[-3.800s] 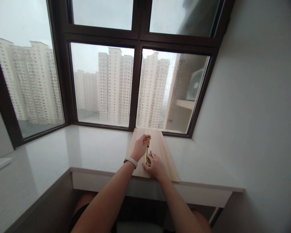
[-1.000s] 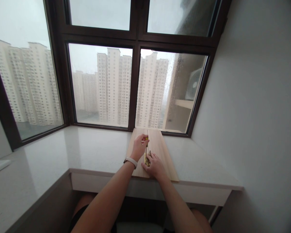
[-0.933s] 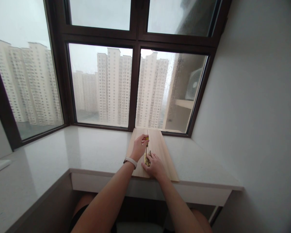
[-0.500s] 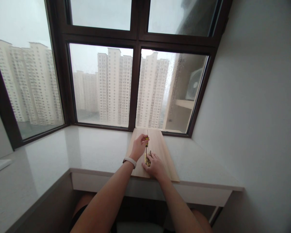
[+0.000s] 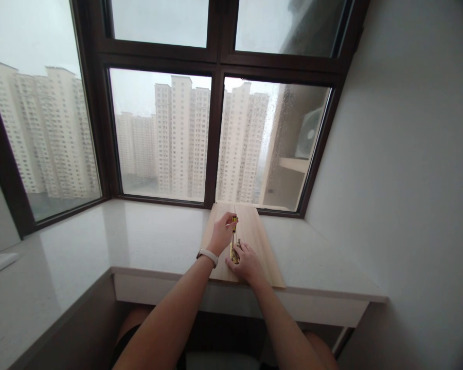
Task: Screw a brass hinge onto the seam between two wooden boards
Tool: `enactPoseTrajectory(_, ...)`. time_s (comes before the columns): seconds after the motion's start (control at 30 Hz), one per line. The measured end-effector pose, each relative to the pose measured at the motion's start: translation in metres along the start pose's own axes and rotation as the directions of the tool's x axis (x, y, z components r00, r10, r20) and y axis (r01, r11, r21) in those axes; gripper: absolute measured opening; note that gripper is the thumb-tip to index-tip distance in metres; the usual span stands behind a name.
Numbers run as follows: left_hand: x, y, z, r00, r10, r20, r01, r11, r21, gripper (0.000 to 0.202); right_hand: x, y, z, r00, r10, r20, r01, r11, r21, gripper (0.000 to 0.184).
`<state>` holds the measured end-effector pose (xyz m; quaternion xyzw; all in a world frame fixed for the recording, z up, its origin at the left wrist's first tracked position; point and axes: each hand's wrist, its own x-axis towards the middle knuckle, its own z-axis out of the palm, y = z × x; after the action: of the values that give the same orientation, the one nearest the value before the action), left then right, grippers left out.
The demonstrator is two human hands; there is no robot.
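Note:
My left hand [image 5: 222, 232] is closed round the yellow and black handle of a screwdriver [image 5: 234, 223]. The screwdriver stands nearly upright, its shaft pointing down at a gold-coloured metal fitting [image 5: 235, 257]. Thumb and fingers of my right hand [image 5: 248, 262] hold that fitting against a pale wooden board [image 5: 268, 257]. The fitting is small and partly covered by the fingers, so its exact kind cannot be made out. It lies close to a dark line running lengthwise down the board. Where the screwdriver tip meets it is too small to see clearly.
Under the board is a white windowsill counter [image 5: 150, 236], whose front edge faces me. Dark-framed windows [image 5: 212, 128] rise behind it, and a plain wall [image 5: 409, 154] stands on the right. A flat white object [image 5: 0, 263] lies at the far left.
My left hand and the screwdriver handle have shifted very slightly to the right. My right hand and the metal fitting stay in place.

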<state>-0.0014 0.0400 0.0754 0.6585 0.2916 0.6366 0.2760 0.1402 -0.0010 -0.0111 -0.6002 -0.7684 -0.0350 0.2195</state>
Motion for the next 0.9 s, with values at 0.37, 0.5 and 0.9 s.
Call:
enactPoseTrajectory(0.37, -0.001, 0.005, 0.002, 0.998, 0.010, -0.059, -0.005, 0.996, 0.092, 0.018, 0.000, 0.001, 0.002, 1.000, -0.005, -0.017, 0.005, 1.000, 0.000, 0.074)
enactPoseTrajectory(0.5, -0.002, 0.007, 0.005, 0.997, 0.030, -0.071, -0.022, 0.993, 0.117, 0.018, 0.000, 0.000, 0.001, 1.000, -0.001, -0.007, 0.001, 1.000, -0.001, 0.073)
enactPoseTrajectory(0.9, 0.001, -0.002, 0.002, 1.000, 0.022, -0.008, -0.023, 0.998, -0.052, 0.014, -0.001, -0.003, -0.003, 1.000, 0.013, 0.011, -0.013, 1.000, 0.012, 0.072)
